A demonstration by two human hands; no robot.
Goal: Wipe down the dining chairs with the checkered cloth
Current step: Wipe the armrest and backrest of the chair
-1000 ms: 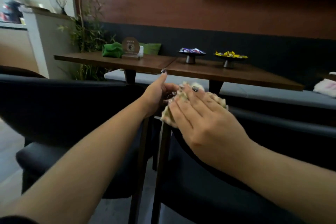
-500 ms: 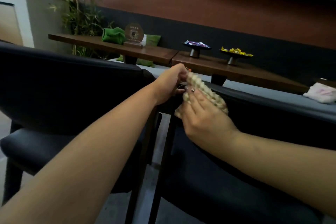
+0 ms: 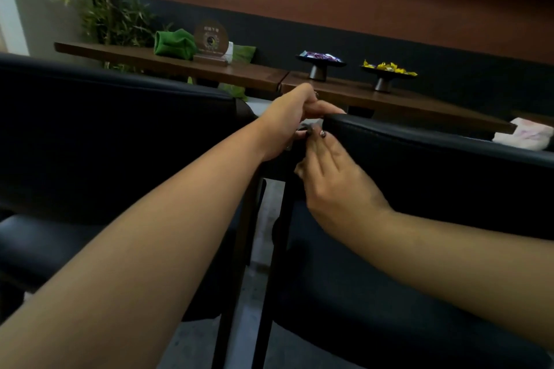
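Narrow floor gap (image 3: 263, 219) runs open between left black padded chair (image 3: 114, 141) and right black padded chair (image 3: 434, 183).

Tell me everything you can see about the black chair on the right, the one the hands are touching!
The right chair is padded and covered in something black and smooth, like leather, with a seam along its rounded top edge. Its back stands upright, facing us, and the dark seat shows below. A thin dark leg runs down its left side to the floor. It sits beside another black chair, pushed toward the wooden table. The left hand holds its top corner; the right hand lies against its back.
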